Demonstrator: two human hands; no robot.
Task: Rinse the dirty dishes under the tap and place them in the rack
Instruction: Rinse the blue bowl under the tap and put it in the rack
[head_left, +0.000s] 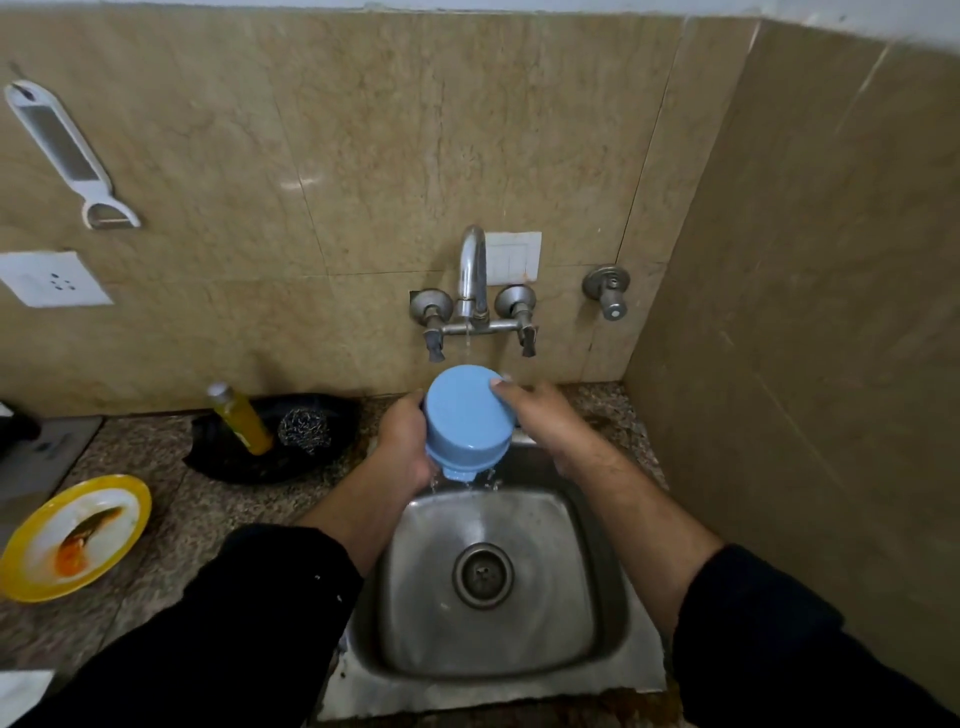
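Note:
I hold a light blue bowl (464, 420) under the running tap (473, 275), above the back of the steel sink (587, 587). The bowl is tipped so its underside faces me, and water drips off its lower edge. My left hand (402, 441) grips its left side. Resting on its upper right rim is my right hand (543, 415), thumb on the base. A yellow-rimmed plate (72, 535) smeared with orange sauce lies on the counter at far left. No rack is in view.
A black tray (223, 457) behind the sink's left holds a yellow bottle (241, 421) and a steel scrubber (305, 430). On the tiled wall hang a white peeler (67, 150), a socket (52, 280) and a second valve (608, 291). A side wall closes off the right.

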